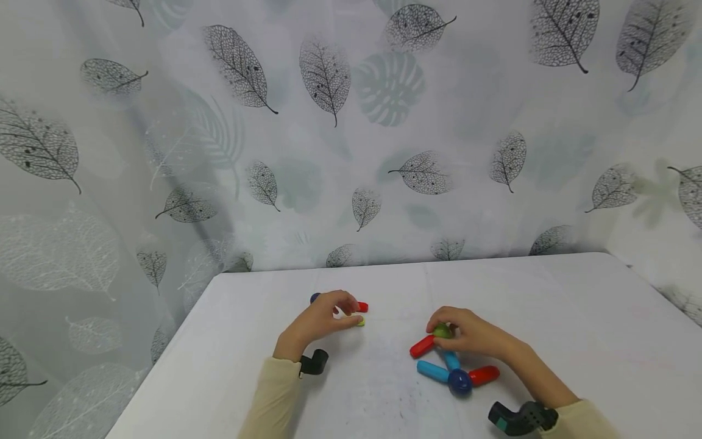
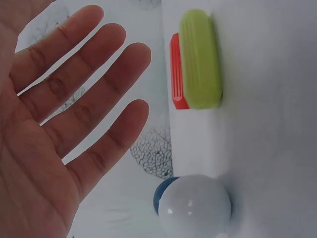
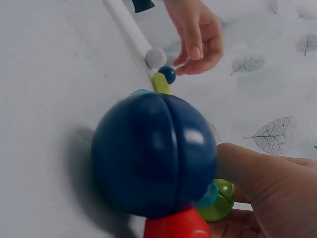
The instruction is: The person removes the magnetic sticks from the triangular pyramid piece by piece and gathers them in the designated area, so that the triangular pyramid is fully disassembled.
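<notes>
My right hand [image 1: 466,329] pinches a green ball [image 1: 442,331], part of a joined toy of balls and rods. A red rod [image 1: 422,346] and a light-blue rod [image 1: 451,360] lie by that ball. A dark-blue ball [image 1: 459,383] joins light-blue rods and a second red rod [image 1: 484,375]; it looms large in the right wrist view. Farther back, my left hand [image 1: 323,317] hovers with fingers spread, holding nothing. Near it lie a yellow-green rod [image 2: 200,59], a red rod [image 2: 177,72], a white ball [image 2: 195,206] and another dark-blue ball [image 2: 159,193].
A white-covered table [image 1: 378,378] carries all the pieces. Behind it hangs a leaf-printed curtain [image 1: 340,152], which also runs along the left side. Black devices are strapped at the left wrist [image 1: 314,362] and right wrist [image 1: 523,418].
</notes>
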Demonstrator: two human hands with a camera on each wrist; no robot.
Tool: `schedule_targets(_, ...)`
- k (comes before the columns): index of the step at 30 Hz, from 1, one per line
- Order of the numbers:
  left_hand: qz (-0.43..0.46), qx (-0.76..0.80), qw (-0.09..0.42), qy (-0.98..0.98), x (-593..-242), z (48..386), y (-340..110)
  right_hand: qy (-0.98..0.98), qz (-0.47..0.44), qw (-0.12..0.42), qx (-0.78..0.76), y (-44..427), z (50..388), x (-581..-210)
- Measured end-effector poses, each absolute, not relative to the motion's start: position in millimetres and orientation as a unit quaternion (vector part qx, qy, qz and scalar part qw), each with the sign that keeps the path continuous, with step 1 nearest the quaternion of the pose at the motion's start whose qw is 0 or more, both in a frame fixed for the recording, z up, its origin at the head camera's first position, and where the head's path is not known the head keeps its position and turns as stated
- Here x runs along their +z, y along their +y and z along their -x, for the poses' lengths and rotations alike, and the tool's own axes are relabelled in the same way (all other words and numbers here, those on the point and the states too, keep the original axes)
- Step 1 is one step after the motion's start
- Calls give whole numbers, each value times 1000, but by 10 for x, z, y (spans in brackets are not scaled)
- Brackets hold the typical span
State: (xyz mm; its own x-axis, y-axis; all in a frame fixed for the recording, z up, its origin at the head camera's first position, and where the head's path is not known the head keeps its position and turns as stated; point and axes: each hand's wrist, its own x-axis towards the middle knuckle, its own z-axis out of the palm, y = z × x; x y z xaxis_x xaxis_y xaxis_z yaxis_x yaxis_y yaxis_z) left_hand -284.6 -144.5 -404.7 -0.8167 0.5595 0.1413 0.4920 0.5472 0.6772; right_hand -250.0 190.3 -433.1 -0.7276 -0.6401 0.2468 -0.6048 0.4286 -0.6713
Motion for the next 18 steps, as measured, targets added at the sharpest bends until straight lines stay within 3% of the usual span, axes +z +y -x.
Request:
schedule_targets(7, -330, 338, 66, 879, -4077, 2783, -1254, 843, 367, 16, -394, 1835, 2507, -4374)
schedule_targets(18, -322, 282, 141, 893, -4144, 2660, -948, 835, 387, -3, -391, 1785, 2515, -4437)
